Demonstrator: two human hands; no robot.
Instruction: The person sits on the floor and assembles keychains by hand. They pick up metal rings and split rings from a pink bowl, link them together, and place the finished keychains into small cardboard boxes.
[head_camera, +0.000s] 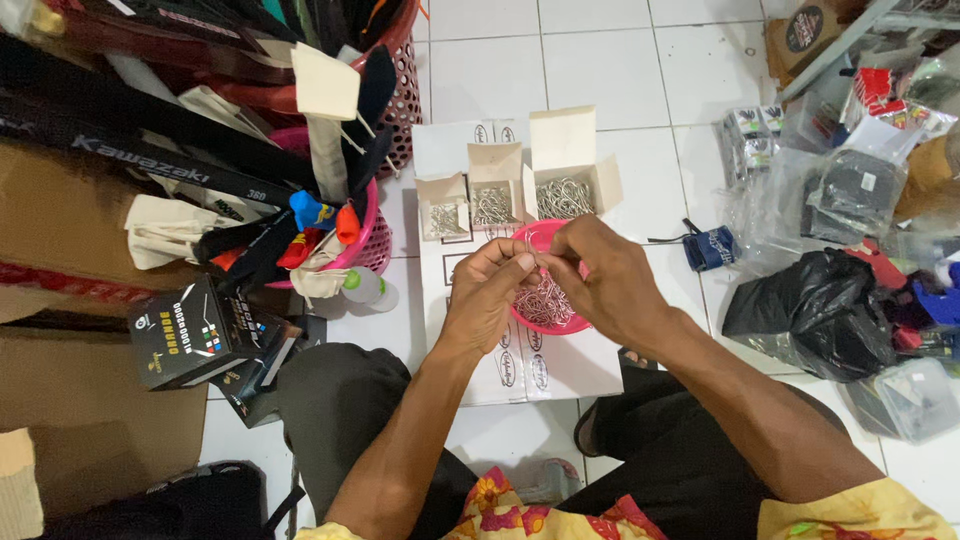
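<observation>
My left hand: centre of the frame, fingertips pressed together in a pinching grip on a thin metal hook over the dish; the hook itself is too small to make out clearly.
My right hand: just right of the left, touching it at the fingertips, grip closed on the same small wire piece above the dish.
Pink dish: round, centre of the frame, partly hidden under my hands, resting on the flat white cardboard.
Hooks in the dish: a tangled silvery heap showing between my two hands.
White cardboard: flat on the tiled floor, carrying the dish and the boxes.
Small boxes: three open cream boxes in a row just above the dish, each with silvery hooks inside; the right one is largest.
Pink basket: upper left of centre, stuffed with dark cloth sleeves.
Black carton: lower left, beside my knee.
Black plastic bag: right side, among clear packets.
</observation>
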